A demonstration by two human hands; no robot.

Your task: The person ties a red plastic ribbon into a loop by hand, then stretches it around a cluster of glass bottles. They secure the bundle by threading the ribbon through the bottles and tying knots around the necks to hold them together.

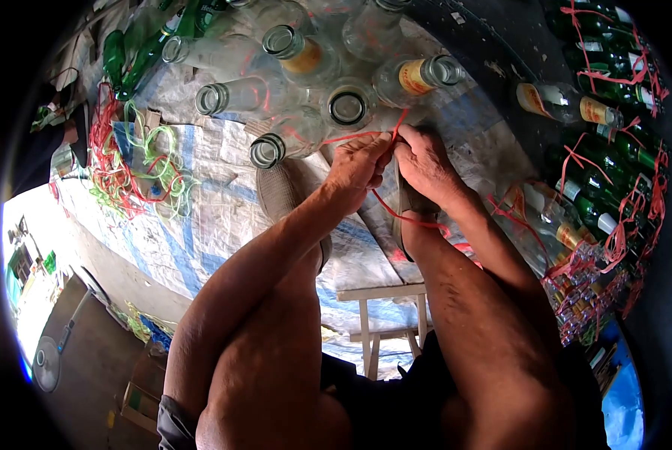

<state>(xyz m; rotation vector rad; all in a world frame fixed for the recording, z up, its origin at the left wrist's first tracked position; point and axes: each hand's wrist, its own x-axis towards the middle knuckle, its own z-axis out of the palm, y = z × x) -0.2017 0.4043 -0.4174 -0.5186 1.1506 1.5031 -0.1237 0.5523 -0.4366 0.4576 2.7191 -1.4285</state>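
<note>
Both of my hands meet just in front of a cluster of clear glass bottles. My left hand is closed on a red plastic string. My right hand pinches the same string, close against the left. One stretch of it runs left to the bottles and another rises between them, while a loose tail hangs below my hands toward my right leg. The bottles' open mouths point up and outward, and some carry orange-yellow labels. What the fingertips do at the crossing of the string is partly hidden.
Tangled red and pale green strings lie at left on the striped sheet. Green bottles lie at upper left. Bundled green bottles with red ties stand at right, near a loose clear bottle. A small wooden stool is between my legs.
</note>
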